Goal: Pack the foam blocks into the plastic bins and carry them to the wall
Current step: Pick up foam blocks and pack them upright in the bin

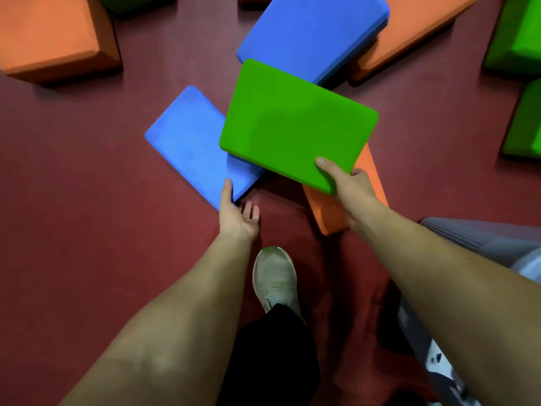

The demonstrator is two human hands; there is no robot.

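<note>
On green block (pixel 295 124) edge, right grip (pixel 347 187)

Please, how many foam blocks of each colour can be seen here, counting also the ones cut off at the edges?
Green blocks: 4, one held by the right hand
Orange blocks: 3
Blue blocks: 2
Total: 9

Tilted green foam block (pixel 295 124) overlaps blue block (pixel 190 136) and orange block (pixel 330 213).

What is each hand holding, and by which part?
The right hand pinches the green block at its near corner, thumb on top. The left hand only touches the nearer blue block at its near corner.
</note>
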